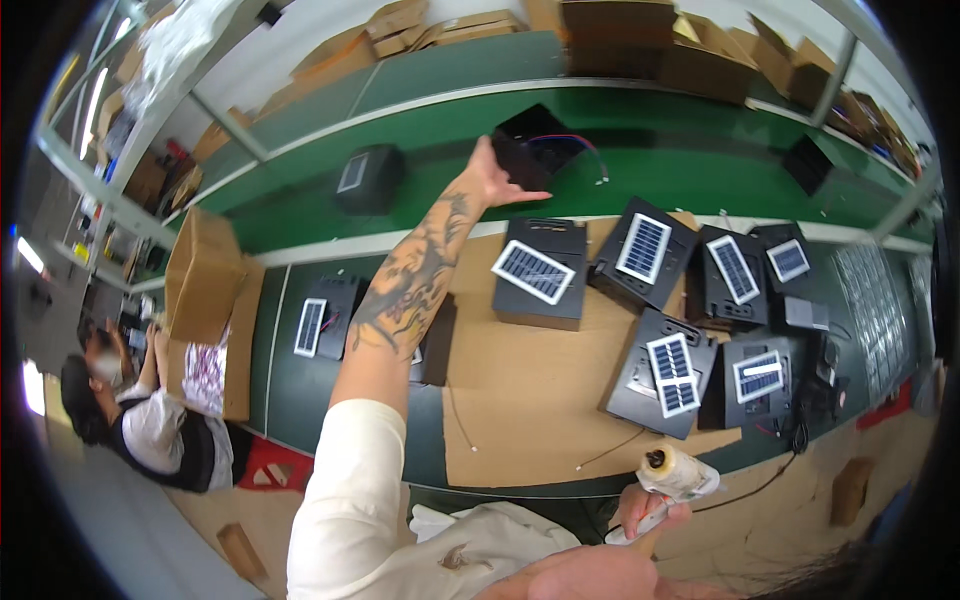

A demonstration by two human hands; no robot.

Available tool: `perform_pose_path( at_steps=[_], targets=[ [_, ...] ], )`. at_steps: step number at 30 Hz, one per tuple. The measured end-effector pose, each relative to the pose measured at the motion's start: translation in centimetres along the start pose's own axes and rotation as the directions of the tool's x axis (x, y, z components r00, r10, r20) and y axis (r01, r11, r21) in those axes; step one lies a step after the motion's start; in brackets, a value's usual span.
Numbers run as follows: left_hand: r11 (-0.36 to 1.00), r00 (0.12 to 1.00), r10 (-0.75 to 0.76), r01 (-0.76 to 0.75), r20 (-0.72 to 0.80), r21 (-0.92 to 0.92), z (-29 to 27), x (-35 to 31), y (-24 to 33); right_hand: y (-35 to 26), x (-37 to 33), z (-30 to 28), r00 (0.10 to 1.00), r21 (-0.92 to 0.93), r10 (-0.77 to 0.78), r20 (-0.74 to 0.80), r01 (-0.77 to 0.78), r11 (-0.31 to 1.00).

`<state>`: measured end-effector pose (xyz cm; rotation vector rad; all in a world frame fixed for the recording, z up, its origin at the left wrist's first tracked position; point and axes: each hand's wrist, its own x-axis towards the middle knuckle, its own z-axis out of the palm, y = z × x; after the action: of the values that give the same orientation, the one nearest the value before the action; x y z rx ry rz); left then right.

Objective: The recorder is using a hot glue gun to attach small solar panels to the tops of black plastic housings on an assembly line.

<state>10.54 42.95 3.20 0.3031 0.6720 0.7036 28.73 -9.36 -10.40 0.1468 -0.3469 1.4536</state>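
My left arm stretches over the bench to the green belt. There my left hand (486, 178) grips the left edge of a black plastic housing (527, 150), its thumb stuck out along the near side and some fingers hidden. Red and blue wires with a small white connector (601, 182) trail from the housing's right side. Low at the right, close to my body, my right hand (640, 510) is closed around a white hot glue gun (680, 474) with a dark nozzle. Between my hands, several black boxes with small solar panels (645, 248) lie on and around a cardboard sheet (530, 400).
Another black housing (368, 180) sits on the belt (680, 150) at left, one (808, 165) at right. An open carton (208, 320) stands at the bench's left, near a seated person (150, 430). Bubble wrap (875, 310) and a black cable (798, 440) lie at right.
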Motion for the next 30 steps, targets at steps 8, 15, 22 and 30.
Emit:
perform_pose_path(
  at_steps=[8, 15, 22, 30],
  targets=[
    [-0.196, 0.773, 0.614, -0.046, 0.159, 0.98, -7.5, -4.6, 10.3, -0.7, 0.3, 1.2, 0.996, -0.052, 0.04, -0.078, -0.044, 0.998],
    [-0.255, 0.611, 0.791, 0.379, -0.034, 0.89, -15.6, -8.6, 17.0, -2.4, 1.4, 0.5, 0.967, -0.201, 0.256, 0.01, -0.249, 0.947],
    [-0.372, 0.688, 0.725, 0.427, -0.03, 0.824, -12.5, -8.7, 14.6, -1.0, 2.1, 2.0, 0.988, -0.301, 0.145, 0.047, -0.125, 0.945],
    [-0.837, 0.608, 0.316, -0.182, 0.728, 0.516, -2.0, -27.0, 5.9, -1.0, 2.1, 1.5, 0.982, -0.313, 0.127, 0.142, -0.078, 0.947]
  ],
)
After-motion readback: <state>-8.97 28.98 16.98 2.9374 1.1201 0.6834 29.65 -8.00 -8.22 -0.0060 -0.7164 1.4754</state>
